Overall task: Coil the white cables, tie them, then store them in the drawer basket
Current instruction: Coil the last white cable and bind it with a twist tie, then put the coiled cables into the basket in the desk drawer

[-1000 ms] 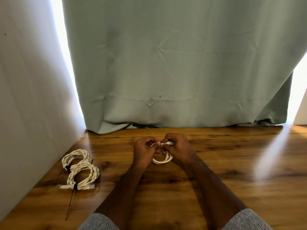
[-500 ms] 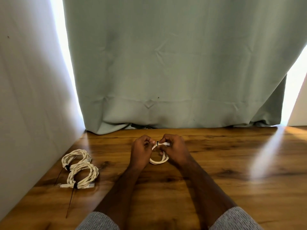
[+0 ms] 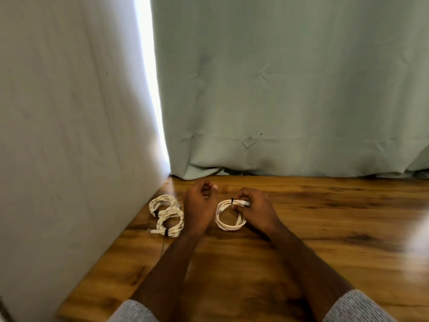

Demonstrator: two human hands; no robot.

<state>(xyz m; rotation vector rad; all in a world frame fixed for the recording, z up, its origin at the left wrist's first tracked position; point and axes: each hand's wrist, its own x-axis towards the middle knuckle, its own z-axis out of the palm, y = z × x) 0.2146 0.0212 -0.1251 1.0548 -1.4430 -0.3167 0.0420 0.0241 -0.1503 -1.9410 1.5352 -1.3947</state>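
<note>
1. We see the right hand point(image 3: 255, 211) a little right of the centre of the frame, low on the wooden tabletop point(image 3: 325, 228). Its fingers point(image 3: 241, 203) are curled and pinch the upper edge of a white coiled cable point(image 3: 228, 220).
2. This coil stands in the middle of the frame, between the two hands. A small black tie point(image 3: 232, 201) goes around its strands at the top, just beside the pinching fingers. The lower part of the coil is near the tabletop, but we cannot tell if it touches.
3. The left hand point(image 3: 199, 205) is just left of the coil, apart from it. Its fingers are curled toward the palm. We cannot tell if they hold something thin, because it is too small to see.
4. Two other tied coils point(image 3: 167, 216) lie on the tabletop at the centre left of the frame, partly behind the left hand, touching each other. They have dark ties, and thin dark tails run from them toward the bottom of the frame.
5. A pale green curtain point(image 3: 278, 89) fills the upper part of the frame, and a light wall point(image 3: 69, 112) stands at the left side.
6. Grey sleeves point(image 3: 357, 307) show at the bottom edge.
</note>
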